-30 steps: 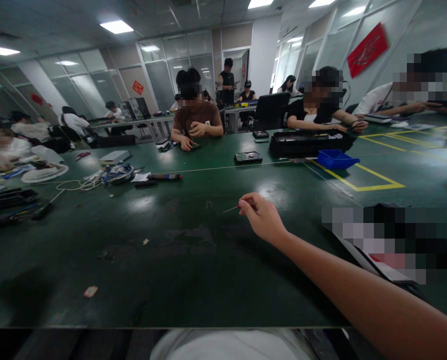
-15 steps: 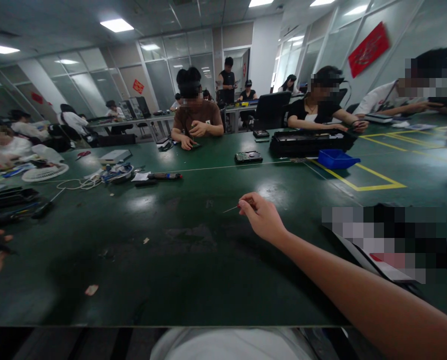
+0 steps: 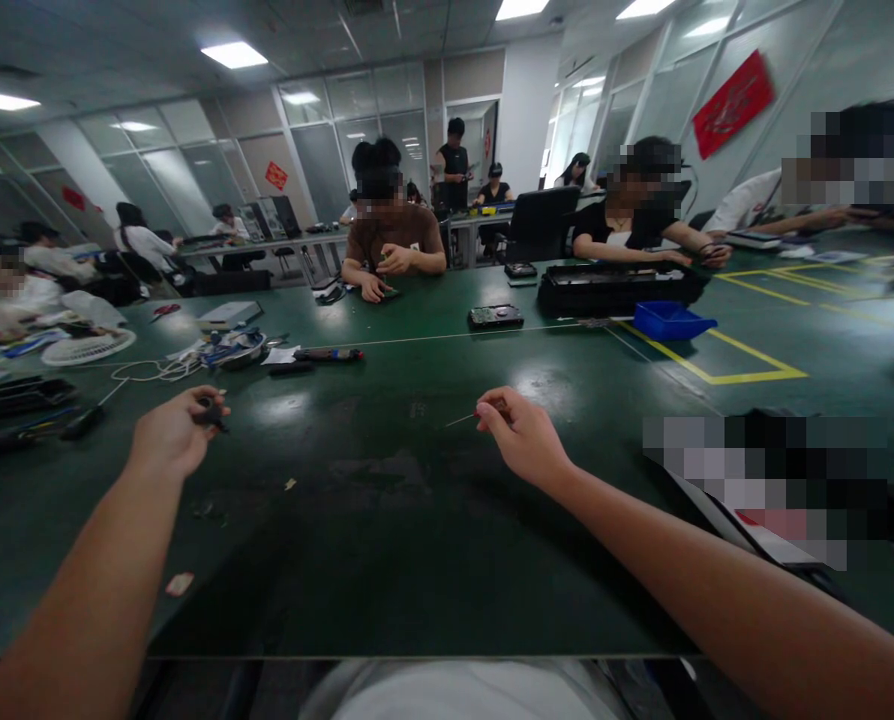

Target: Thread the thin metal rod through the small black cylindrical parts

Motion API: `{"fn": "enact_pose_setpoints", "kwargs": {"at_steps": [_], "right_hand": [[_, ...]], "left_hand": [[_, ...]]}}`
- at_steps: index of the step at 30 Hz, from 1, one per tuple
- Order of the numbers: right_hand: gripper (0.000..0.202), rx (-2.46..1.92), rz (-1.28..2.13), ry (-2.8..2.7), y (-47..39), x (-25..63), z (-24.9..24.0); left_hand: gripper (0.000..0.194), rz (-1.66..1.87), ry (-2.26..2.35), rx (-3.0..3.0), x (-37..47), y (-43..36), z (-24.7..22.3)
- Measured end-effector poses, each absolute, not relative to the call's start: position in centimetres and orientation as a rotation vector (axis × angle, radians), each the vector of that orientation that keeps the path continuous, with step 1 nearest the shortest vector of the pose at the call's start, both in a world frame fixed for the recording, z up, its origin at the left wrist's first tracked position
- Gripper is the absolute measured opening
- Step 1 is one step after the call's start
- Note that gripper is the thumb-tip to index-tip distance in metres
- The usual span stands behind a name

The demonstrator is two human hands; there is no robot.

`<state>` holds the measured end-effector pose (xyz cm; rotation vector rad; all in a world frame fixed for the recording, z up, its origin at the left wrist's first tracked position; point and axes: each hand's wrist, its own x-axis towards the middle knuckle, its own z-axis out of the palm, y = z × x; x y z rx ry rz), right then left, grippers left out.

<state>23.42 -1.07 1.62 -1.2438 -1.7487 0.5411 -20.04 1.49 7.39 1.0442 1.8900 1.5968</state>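
Observation:
My left hand (image 3: 168, 432) is closed around a small dark part (image 3: 209, 413), raised above the left of the table; its exact kind does not show. Across from it, over the middle, my right hand (image 3: 526, 435) grips a thin screwdriver (image 3: 461, 420). Its slim metal shaft points left, a bit of red shows at the fingertips, and most of the handle is hidden in the fingers. The two hands are well apart, with the green tabletop (image 3: 387, 570) beneath them.
A hard drive (image 3: 496, 317), a long black housing (image 3: 619, 290) and a blue scoop-shaped bin (image 3: 672, 320) lie toward the far side. Cables (image 3: 158, 368) and a dark pen-shaped tool (image 3: 331, 354) lie at left. A person (image 3: 396, 235) works opposite.
My left hand has come in from the left edge, moving right and up over the table with the dark part. My right hand and the screwdriver have stayed almost still.

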Motion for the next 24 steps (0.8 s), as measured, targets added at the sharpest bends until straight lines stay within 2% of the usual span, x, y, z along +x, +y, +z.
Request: {"fn": "enact_pose_setpoints", "kwargs": {"at_steps": [4, 14, 21, 24], "right_hand": [[0.020, -1.238, 0.556, -1.727, -0.9, 23.4, 1.4], [0.021, -1.256, 0.547, -1.749, -0.9, 23.4, 1.5], [0.021, -1.247, 0.536, -1.822, -1.1, 23.4, 1.6], [0.027, -1.254, 0.549, -1.839, -1.1, 23.2, 1.6]], "left_hand": [[0.027, 1.474, 1.664, 1.012, -15.6, 2.8, 6.5], [0.031, 1.168, 1.266, 1.341, -3.2, 2.8, 4.0], [0.027, 0.868, 1.413, 1.956, 1.6, 2.1, 1.2], [0.041, 0.823, 1.459, 2.098, 1.7, 2.0, -0.4]]}}
